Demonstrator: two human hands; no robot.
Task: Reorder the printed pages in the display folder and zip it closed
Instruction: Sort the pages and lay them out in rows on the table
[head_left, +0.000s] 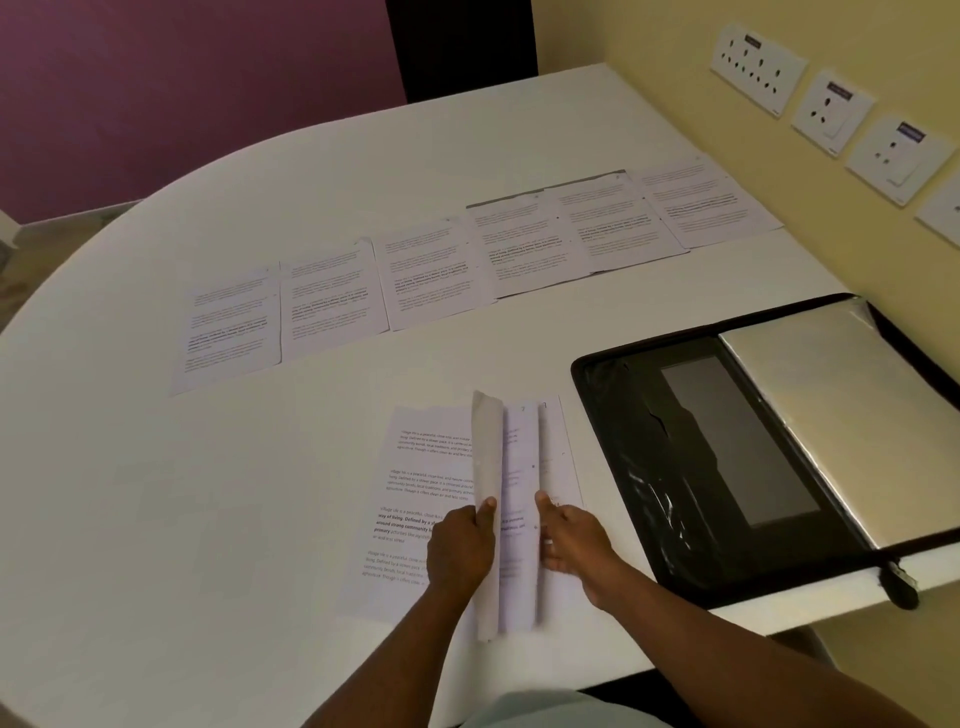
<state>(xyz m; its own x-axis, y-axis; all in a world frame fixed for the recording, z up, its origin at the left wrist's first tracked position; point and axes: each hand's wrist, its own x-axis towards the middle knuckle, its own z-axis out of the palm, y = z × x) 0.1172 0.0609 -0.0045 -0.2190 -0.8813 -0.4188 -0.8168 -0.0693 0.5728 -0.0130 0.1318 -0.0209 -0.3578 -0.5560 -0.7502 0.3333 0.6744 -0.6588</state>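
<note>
The white table (156, 493) is holding a row of printed pages (467, 260) far from the hands. The open display folder (727, 467) is lying to the right, nearer the right hand (571, 540). Both hands are pinching upright sheets (511, 509); the left hand (460, 551) is holding the curled one, its long side pointing away.

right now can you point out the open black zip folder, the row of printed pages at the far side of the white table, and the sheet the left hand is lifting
open black zip folder (623, 467), head view, on its black inner left flap
row of printed pages (426, 270), head view, on the third page from the left
lifted sheet (488, 467), head view, on its raised grey back
left hand (460, 545), head view, on the back of the hand
</note>
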